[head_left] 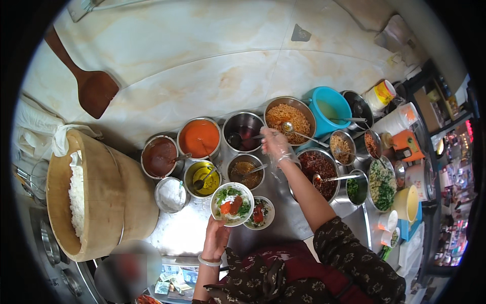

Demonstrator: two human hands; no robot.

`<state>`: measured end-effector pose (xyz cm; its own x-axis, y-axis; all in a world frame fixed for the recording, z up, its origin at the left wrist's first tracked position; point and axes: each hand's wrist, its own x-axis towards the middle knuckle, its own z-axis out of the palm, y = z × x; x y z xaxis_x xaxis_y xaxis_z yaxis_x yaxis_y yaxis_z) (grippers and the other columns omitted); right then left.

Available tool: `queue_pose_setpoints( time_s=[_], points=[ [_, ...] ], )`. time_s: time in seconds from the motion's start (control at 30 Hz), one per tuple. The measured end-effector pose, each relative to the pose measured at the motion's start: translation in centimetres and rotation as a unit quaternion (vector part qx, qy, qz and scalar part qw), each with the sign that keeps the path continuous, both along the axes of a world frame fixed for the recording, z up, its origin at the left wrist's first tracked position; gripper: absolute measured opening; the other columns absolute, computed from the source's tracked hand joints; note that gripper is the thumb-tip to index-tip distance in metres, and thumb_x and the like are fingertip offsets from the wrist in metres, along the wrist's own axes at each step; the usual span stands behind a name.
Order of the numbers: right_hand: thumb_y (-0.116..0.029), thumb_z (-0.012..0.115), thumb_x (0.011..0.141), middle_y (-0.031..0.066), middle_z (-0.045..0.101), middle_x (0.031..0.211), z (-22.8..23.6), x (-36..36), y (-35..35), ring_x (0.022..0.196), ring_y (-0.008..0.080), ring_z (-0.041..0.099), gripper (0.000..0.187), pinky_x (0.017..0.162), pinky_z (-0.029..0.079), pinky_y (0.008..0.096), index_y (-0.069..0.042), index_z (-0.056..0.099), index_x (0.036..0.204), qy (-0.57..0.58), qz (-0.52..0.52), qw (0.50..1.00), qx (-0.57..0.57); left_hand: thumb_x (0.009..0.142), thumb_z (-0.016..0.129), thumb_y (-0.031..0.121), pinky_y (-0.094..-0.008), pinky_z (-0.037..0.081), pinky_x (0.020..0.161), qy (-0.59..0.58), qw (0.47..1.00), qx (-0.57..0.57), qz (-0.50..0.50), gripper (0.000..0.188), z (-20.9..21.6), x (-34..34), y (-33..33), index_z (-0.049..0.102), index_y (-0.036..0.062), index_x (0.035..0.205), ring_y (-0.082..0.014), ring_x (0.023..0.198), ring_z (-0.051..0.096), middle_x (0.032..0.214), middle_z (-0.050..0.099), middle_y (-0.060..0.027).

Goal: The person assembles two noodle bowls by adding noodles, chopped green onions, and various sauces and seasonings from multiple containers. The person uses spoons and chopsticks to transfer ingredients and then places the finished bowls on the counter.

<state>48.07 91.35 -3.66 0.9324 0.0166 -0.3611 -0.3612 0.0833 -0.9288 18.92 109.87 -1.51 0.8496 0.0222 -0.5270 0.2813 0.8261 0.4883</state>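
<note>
My left hand (216, 237) grips a white paper bowl (233, 221) from below. Chopped green herbs, white powder and red-orange sauce lie in it. Beside it on the steel counter stands a second white bowl (272, 215) with herbs and a red topping. My right hand (276, 144), in a clear plastic glove, is closed round the handle of a ladle (235, 139). The ladle's dark head rests in a steel pot (228, 120) of dark liquid. Near my hands are a pot of yellow oil (188, 178) with a spoon and a pot of brown sauce (248, 177).
A large wooden rice tub (136, 192) stands at the left. Orange sauce (200, 138), reddish-brown sauce (159, 158) and white powder (171, 195) fill nearby pots. Fried bits (288, 114), chilli (316, 167), a turquoise bucket (311, 104) and chopped greens (385, 195) are at the right.
</note>
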Motion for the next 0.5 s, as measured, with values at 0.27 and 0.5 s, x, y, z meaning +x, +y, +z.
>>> queue_pose_setpoints(
  time_s=[0.27,0.5],
  points=[
    [-0.016,0.057,0.091,0.0151,0.060,0.082,2.0,-4.0,-2.6,0.077,0.0376,0.059,0.012,0.068,0.048,0.0461,-0.006,0.060,0.098,-0.441,0.202,0.777,-0.400,0.085,0.058,0.013,-0.0385,0.035,0.111,0.018,0.999,-0.002,0.050,0.061,0.3,-2.4,-0.1,0.037,0.0042,0.141,-0.0224,0.128,0.045,0.139,0.046,-0.0096],
    [-0.018,0.056,0.092,0.0145,0.059,0.086,2.2,-7.2,-2.6,0.082,0.0347,0.060,0.011,0.068,0.049,0.0466,-0.008,0.056,0.096,-0.426,0.202,0.747,-0.469,0.086,0.061,0.016,-0.0387,0.033,0.112,0.037,0.994,0.007,0.105,0.054,-2.7,-6.3,1.8,0.043,0.0041,0.136,-0.0231,0.127,0.045,0.138,0.048,-0.0097]
  ],
)
